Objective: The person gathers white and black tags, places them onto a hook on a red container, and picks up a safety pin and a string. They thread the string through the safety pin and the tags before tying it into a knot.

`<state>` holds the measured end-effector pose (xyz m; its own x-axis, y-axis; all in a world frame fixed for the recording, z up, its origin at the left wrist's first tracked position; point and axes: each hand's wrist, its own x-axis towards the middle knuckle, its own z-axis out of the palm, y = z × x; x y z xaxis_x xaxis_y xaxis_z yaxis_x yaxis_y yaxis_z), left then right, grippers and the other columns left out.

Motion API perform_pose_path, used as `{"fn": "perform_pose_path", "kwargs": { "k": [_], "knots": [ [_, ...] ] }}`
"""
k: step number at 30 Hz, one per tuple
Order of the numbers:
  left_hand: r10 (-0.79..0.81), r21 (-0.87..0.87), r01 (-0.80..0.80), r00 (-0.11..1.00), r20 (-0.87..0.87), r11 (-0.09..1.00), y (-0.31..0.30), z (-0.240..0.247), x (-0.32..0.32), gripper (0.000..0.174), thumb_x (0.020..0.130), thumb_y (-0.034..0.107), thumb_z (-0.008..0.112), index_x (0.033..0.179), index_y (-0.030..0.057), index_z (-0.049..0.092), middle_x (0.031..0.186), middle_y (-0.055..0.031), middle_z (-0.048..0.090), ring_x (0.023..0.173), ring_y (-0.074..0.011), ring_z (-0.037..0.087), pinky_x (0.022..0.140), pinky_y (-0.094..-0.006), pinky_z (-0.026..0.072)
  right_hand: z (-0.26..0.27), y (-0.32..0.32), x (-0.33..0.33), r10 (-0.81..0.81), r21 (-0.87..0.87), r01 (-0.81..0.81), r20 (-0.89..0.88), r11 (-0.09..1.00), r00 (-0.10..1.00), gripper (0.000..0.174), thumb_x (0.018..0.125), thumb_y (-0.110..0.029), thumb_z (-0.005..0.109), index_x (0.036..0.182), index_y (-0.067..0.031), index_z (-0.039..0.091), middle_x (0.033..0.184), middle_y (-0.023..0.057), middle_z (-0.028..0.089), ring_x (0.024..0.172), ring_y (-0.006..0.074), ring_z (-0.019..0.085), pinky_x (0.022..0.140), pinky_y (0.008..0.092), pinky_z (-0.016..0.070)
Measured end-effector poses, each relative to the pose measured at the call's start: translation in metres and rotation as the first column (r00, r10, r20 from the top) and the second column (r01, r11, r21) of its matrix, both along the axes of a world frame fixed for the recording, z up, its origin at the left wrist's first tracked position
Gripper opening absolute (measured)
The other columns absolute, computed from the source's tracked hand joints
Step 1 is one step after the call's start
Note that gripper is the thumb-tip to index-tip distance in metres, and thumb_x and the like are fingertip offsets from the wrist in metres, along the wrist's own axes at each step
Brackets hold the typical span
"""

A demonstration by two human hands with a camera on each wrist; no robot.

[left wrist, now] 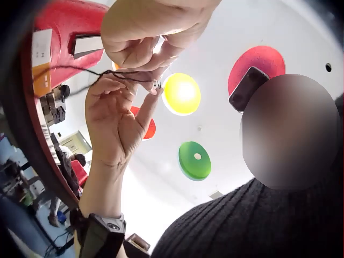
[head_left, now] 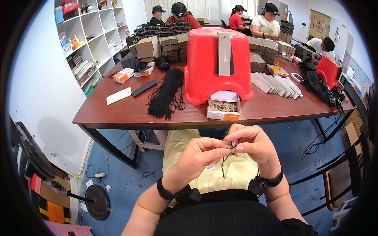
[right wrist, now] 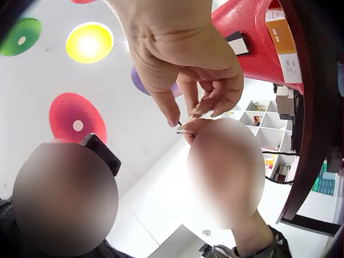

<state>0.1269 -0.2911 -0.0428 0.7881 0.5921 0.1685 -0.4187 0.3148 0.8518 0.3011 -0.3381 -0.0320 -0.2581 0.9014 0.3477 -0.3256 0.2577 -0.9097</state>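
Note:
Above the lap, the left hand [head_left: 201,156] and right hand [head_left: 254,146] meet at their fingertips. Between them is a thin black cord [head_left: 223,167], pinched by both, with an end hanging down. In the left wrist view the cord [left wrist: 80,68] trails off from the fingers of the left hand [left wrist: 156,27] and right hand [left wrist: 115,123], beside a tiny metallic piece [left wrist: 156,85]. The right wrist view shows the right hand [right wrist: 188,59] with thumb and fingers close round a small dark end.
A red upturned stool [head_left: 218,59] with a grey tag [head_left: 224,55] stands on the table [head_left: 138,106]. Under it sits a box of small metal parts [head_left: 223,112]. Black cords [head_left: 167,94] and grey tags [head_left: 281,85] lie beside it. Several people work behind.

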Motion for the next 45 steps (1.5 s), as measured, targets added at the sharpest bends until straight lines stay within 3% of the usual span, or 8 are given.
{"fn": "perform_pose_path", "kwargs": {
  "k": [18, 22, 24, 27, 28, 30, 33, 45],
  "knots": [
    [0.074, 0.129, -0.051, 0.981, -0.182, 0.990, 0.002, 0.006, 0.015, 0.019, 0.085, 0.012, 0.050, 0.095, -0.0031, 0.052, 0.069, -0.0031, 0.052, 0.053, -0.0075, 0.051, 0.048, -0.0225, 0.0465, -0.005, -0.011, -0.009, -0.229, -0.119, 0.202, -0.292, 0.972, 0.929, 0.005, 0.079, -0.005, 0.055, 0.078, 0.0005, 0.055, 0.071, 0.0116, 0.060, 0.040, 0.0044, 0.041, 0.037, 0.0154, 0.0303],
    [0.354, 0.715, -0.154, 0.925, -0.139, 0.682, -0.006, 0.012, 0.017, 0.017, 0.083, 0.010, 0.051, 0.094, -0.0037, 0.053, 0.067, -0.0049, 0.045, 0.051, -0.0090, 0.050, 0.047, -0.0252, 0.0446, -0.006, -0.010, -0.017, -0.441, -0.002, 0.461, -0.294, 0.887, 0.848, 0.008, 0.081, -0.007, 0.054, 0.082, 0.0006, 0.051, 0.077, 0.0174, 0.062, 0.039, 0.0051, 0.045, 0.036, 0.0150, 0.0339],
    [0.579, 0.971, -0.239, 0.793, 0.190, 0.008, -0.001, 0.009, 0.016, 0.015, 0.080, 0.006, 0.052, 0.092, -0.0028, 0.054, 0.065, -0.0063, 0.043, 0.048, -0.0104, 0.048, 0.045, -0.0293, 0.0412, -0.015, -0.003, -0.022, -0.842, 0.531, 0.701, 0.045, 0.477, 0.538, 0.006, 0.078, -0.001, 0.057, 0.080, 0.0018, 0.052, 0.077, 0.0156, 0.063, 0.054, 0.0095, 0.059, 0.046, 0.0167, 0.0444],
    [0.570, 0.961, -0.274, 0.784, 0.246, -0.037, 0.006, 0.014, 0.014, 0.018, 0.077, 0.003, 0.054, 0.094, -0.0020, 0.052, 0.060, -0.0064, 0.042, 0.046, -0.0114, 0.047, 0.044, -0.0300, 0.0371, -0.017, -0.003, -0.018, -0.860, 0.617, 0.636, 0.140, 0.463, 0.491, 0.006, 0.076, 0.003, 0.058, 0.079, 0.0037, 0.052, 0.075, 0.0124, 0.063, 0.068, 0.0133, 0.062, 0.056, 0.0196, 0.0486],
    [0.570, 0.961, -0.274, 0.784, 0.245, -0.036, 0.004, 0.018, 0.011, 0.018, 0.077, 0.003, 0.054, 0.094, -0.0020, 0.052, 0.060, -0.0064, 0.042, 0.046, -0.0114, 0.047, 0.044, -0.0300, 0.0371, -0.015, -0.004, -0.018, -0.831, 0.556, 0.656, 0.123, 0.510, 0.542, 0.006, 0.076, 0.002, 0.057, 0.079, 0.0038, 0.053, 0.073, 0.0115, 0.063, 0.067, 0.0129, 0.062, 0.056, 0.0197, 0.0485],
    [0.509, 0.817, -0.211, 0.853, -0.114, 0.537, -0.005, 0.028, 0.006, 0.022, 0.077, 0.005, 0.056, 0.098, -0.0005, 0.050, 0.056, -0.0030, 0.043, 0.047, -0.0076, 0.045, 0.042, -0.0253, 0.0348, -0.008, -0.009, -0.020, -0.781, 0.419, 0.690, 0.081, 0.591, 0.620, 0.005, 0.076, 0.002, 0.058, 0.079, 0.0035, 0.054, 0.070, 0.0101, 0.062, 0.067, 0.0121, 0.061, 0.054, 0.0187, 0.0477],
    [0.255, 0.615, -0.096, 0.951, -0.175, 0.782, 0.004, 0.022, 0.006, 0.026, 0.077, 0.006, 0.057, 0.101, 0.0007, 0.049, 0.056, 0.0004, 0.046, 0.047, -0.0031, 0.043, 0.040, -0.0201, 0.0317, -0.001, -0.015, -0.018, -0.614, 0.217, 0.591, 0.054, 0.777, 0.787, 0.005, 0.076, -0.001, 0.060, 0.077, 0.0017, 0.056, 0.061, 0.0061, 0.059, 0.051, 0.0038, 0.054, 0.038, 0.0138, 0.0358],
    [0.110, 0.463, -0.014, 0.977, -0.180, 0.886, 0.011, 0.006, 0.009, 0.015, 0.078, 0.009, 0.059, 0.088, -0.0013, 0.060, 0.066, 0.0003, 0.055, 0.048, -0.0011, 0.043, 0.040, -0.0161, 0.0332, -0.001, -0.008, -0.013, -0.158, -0.182, 0.135, -0.121, 0.974, 0.980, 0.009, 0.076, -0.010, 0.061, 0.075, -0.0016, 0.057, 0.061, 0.0032, 0.057, 0.040, 0.0021, 0.041, 0.037, 0.0159, 0.0330]
  ]
}}
